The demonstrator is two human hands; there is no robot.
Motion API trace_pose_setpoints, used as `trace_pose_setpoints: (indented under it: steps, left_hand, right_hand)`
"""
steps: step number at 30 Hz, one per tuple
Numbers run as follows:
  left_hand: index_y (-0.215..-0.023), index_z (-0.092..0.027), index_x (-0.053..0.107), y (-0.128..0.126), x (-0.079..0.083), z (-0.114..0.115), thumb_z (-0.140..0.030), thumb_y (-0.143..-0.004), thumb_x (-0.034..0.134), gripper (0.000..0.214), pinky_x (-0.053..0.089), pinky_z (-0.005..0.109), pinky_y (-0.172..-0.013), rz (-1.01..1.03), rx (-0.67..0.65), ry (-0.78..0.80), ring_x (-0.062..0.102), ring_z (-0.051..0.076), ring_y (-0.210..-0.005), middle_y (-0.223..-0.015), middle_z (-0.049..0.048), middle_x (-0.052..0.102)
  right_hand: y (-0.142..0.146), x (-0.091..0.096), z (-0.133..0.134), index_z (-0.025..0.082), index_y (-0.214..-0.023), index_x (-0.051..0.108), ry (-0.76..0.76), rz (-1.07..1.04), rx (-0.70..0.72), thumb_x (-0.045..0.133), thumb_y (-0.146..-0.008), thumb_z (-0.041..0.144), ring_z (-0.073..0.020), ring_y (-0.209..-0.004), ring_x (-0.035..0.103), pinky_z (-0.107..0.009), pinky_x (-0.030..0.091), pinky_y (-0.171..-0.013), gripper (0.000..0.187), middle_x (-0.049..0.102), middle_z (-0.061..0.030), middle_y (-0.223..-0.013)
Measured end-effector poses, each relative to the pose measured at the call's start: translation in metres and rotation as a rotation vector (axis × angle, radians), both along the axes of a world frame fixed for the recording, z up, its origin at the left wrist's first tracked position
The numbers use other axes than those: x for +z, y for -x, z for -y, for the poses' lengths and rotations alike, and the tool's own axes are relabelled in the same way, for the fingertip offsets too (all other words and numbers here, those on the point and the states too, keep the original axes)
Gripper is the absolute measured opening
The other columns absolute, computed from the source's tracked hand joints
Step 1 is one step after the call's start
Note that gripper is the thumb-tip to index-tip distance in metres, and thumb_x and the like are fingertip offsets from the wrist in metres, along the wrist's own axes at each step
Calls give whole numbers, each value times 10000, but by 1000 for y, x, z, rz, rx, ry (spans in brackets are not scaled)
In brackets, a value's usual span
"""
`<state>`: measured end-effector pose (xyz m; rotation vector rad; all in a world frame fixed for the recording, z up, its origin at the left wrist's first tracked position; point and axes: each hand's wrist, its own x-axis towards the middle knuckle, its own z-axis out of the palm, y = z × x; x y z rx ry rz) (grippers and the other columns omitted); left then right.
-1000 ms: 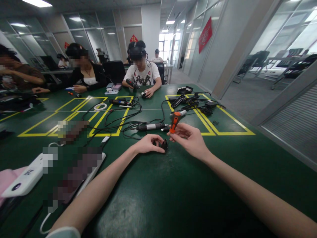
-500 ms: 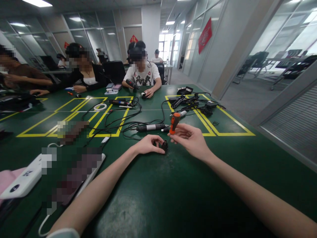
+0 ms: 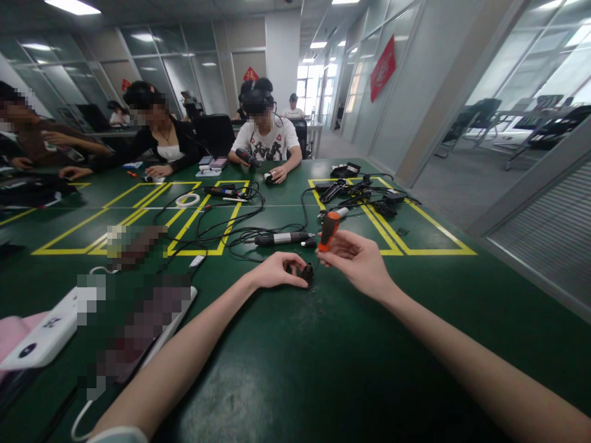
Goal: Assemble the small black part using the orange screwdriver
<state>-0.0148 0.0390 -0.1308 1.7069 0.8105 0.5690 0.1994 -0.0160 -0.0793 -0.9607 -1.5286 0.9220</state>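
My left hand [image 3: 279,271] rests on the green table, thumb and fingers pinched around a small black part [image 3: 308,275] with a metal-looking tip at its top. The part's exact kind is too small to make out. To its right my right hand [image 3: 357,257] grips a screwdriver [image 3: 329,230] with an orange and dark handle. The handle leans upward, and its thin shaft points down toward the black part; whether the tip touches it I cannot tell. Just beyond both hands lies a black and silver pen-like electric tool [image 3: 281,239] with a cable.
Black cables and tools [image 3: 355,192] lie at the back right, and a white ring [image 3: 187,200] at the back left. Yellow tape [image 3: 438,251] marks the table. A white power bank-like object [image 3: 44,335] and phone-like objects are at left. Across sits a person [image 3: 265,138] holding a dark tool.
The screwdriver handle has tilted slightly to the right. My left hand stays around the black part, which leans a little differently. At far left, co-workers' hands have shifted.
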Motion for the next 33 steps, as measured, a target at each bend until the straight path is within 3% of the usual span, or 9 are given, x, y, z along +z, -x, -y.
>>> trace_pose_setpoints:
  steps: [8, 16, 20, 23, 26, 33]
  left_hand:
    - [-956, -137, 746, 0, -1, -1, -411, -571, 950, 515, 412, 255, -671, 3, 2, 3, 572, 117, -664, -723, -26, 672]
    - [-956, -140, 748, 0, -2, -1, -406, -574, 945, 505, 394, 250, -657, -13, 2, -5, 567, 115, -659, -721, -30, 663]
    - [-958, -143, 750, 0, -3, -2, -415, -570, 944, 512, 399, 255, -668, -5, 6, -11, 572, 120, -673, -735, -27, 668]
    - [-950, -143, 748, 0, -3, -2, -415, -569, 945, 508, 397, 255, -670, -5, 4, -14, 570, 121, -674, -734, -24, 670]
    - [-946, -143, 744, 0, -2, -2, -414, -577, 940, 498, 399, 254, -671, -3, 2, -10, 563, 117, -667, -724, -28, 664]
    - [-947, -142, 737, 0, -1, -1, -423, -575, 940, 508, 401, 250, -655, -11, 0, -3, 550, 112, -647, -709, -33, 655]
  right_hand:
    - [1, 4, 2, 180, -888, 738, -35, 51, -22, 856, -737, 436, -178, -657, 673, -330, 629, -561, 320, 753, -64, -871]
    - [0, 3, 0, 185, -1058, 741, -18, 16, 14, 842, -755, 396, -202, -707, 718, -361, 653, -659, 383, 777, -64, -853]
    - [0, 4, 1, 191, -986, 755, -42, 50, 3, 840, -747, 371, -167, -645, 676, -327, 622, -585, 312, 773, -71, -948]
    - [0, 5, 1, 187, -938, 770, -54, 76, -3, 833, -760, 407, -167, -635, 659, -319, 604, -559, 290, 749, -55, -871]
    - [-1, 5, 1, 180, -956, 770, -48, 86, -15, 850, -742, 411, -180, -655, 670, -329, 610, -596, 325, 735, -41, -791]
    - [0, 3, 1, 169, -1019, 748, -39, 77, -26, 839, -759, 440, -173, -663, 681, -321, 629, -612, 386, 748, -52, -821]
